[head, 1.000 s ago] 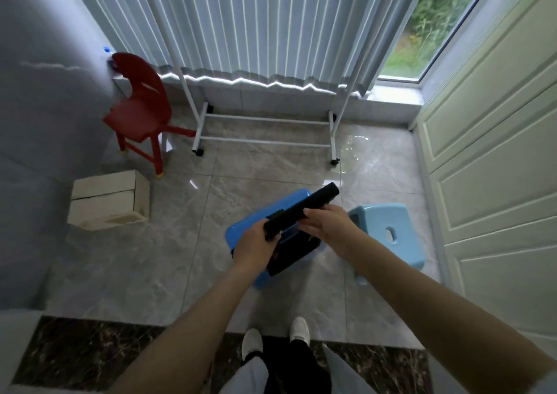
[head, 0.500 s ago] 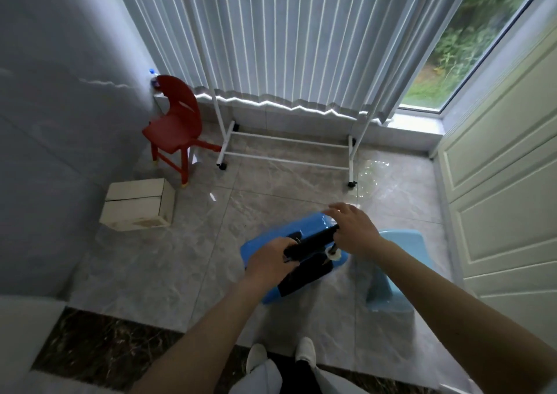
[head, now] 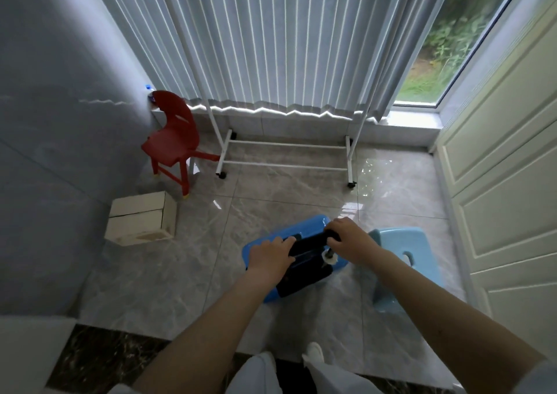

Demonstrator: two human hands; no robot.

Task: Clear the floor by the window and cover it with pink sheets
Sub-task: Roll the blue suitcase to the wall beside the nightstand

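Now, line by line:

Tray [head: 289, 237]: a bright blue moulded plastic piece, flat and shallow, is seen low in the middle of the view, above the grey tiled floor [head: 187, 273]; whether it rests on the floor or is lifted off it cannot be told.
Black part [head: 304, 261]: a dark bar with a dark panel under it lies across the tray; a small white cap shows at its right end. What it is cannot be made out.
Handling: the plastic is judged stiff, light and rather slick, so it should lift as one piece without sagging. The bar is judged the natural hold, taken at both ends so that the load is kept level; the glossy rim would be a poorer hold.
Left hand [head: 269, 258]: laid over the bar's left end, palm down, fingers curled round it.
Right hand [head: 349, 240]: wrapped over the bar's right end, knuckles up, fingers closed round it.
Arms: both are stretched forward and down, nearly straight, wrists level, the forearms converging on the bar.
Stool [head: 413, 252]: pale blue, just right of the tray, under the right forearm.
Box [head: 141, 219]: cream, set against the left wall, well apart from the tray.
Chair [head: 174, 140]: red, small, in the far left corner.
Rack [head: 286, 158]: white wheeled frame, along the curtain [head: 271, 47] at the window.
Sheets: none pink are in view; clearing is judged barely begun.
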